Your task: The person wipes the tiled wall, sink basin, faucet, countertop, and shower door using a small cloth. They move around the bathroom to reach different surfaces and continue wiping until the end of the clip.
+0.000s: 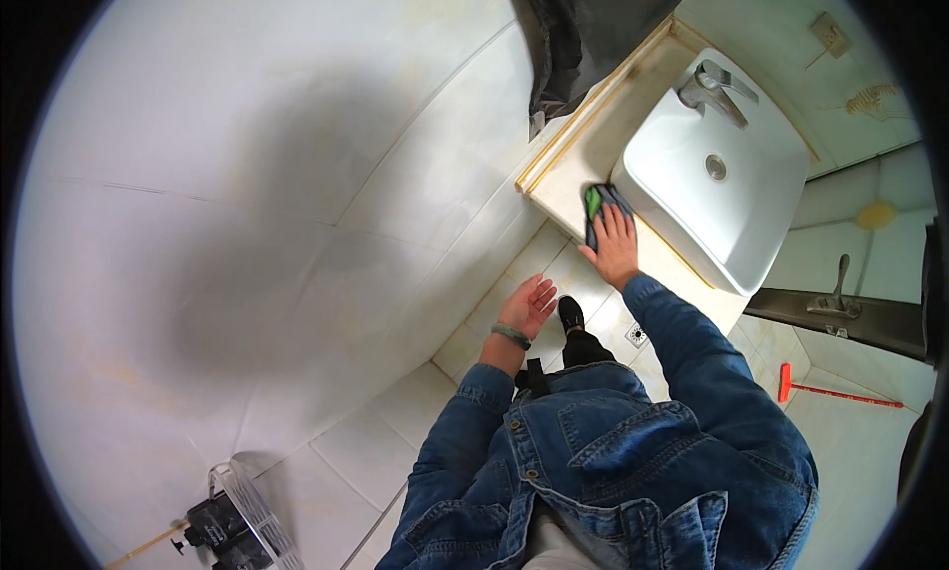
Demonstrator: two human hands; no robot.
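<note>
My right hand (617, 249) presses a dark grey cloth (599, 236) with a green patch flat onto the pale countertop (565, 179), close to its front left edge. The cloth lies beside the white basin (647, 165), which carries a chrome faucet (714, 91) and a round drain. Its fingers rest over the cloth, and part of the cloth is hidden under them. My left hand (529, 306) hangs in the air below the counter, palm turned up, fingers loosely stretched and holding nothing. A dark band circles the left wrist.
Left of me rises a pale tiled wall (326, 175). Dark sheeting (593, 36) hangs beyond the counter. A red-headed squeegee (787, 382) lies at the right. A black device with a metal rack (247, 516) stands at lower left. A floor drain (637, 335) is near my feet.
</note>
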